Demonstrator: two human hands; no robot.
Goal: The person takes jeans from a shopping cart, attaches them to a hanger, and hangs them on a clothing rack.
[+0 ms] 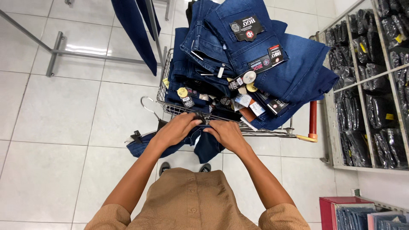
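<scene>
View: seen from a head-worn camera looking straight down at a person in a tan knitted top, standing on a white tiled floor (55, 110).

Left hand: the left hand (177, 130) is curled over the waistband of a pair of dark blue jeans (204, 142), fingers closed on the cloth next to a black hanger clip (199, 117).

Right hand: the right hand (226, 133) lies just beside the left, fingers bent down and pinching the same waistband.

Jeans in hand: they hang in front of the person's body, against the near rim of a wire cart; one end trails to the left, where a second black clip (136, 136) shows.

Hanger: a metal hanger hook (149, 106) sticks out to the left of the cart, above the trailing cloth.

Cart: a wire shopping cart (272, 131) with a red handle (313, 120) stands directly ahead, blocking the way forward.

Cart load: a tall, untidy pile of folded blue jeans (255, 55), with card tags dangling over the near edge just above the hands.

Right side: a white shelf unit (330, 123) holding dark garments in clear bags (362, 119), close to the cart handle.

Lower right: a red box (328, 211) of folded blue cloth.

Upper left: a metal clothes rack (57, 51) with dark blue trousers (134, 30) hanging from it.

Feet: the tips of dark shoes (164, 168) show below the jeans.
</scene>
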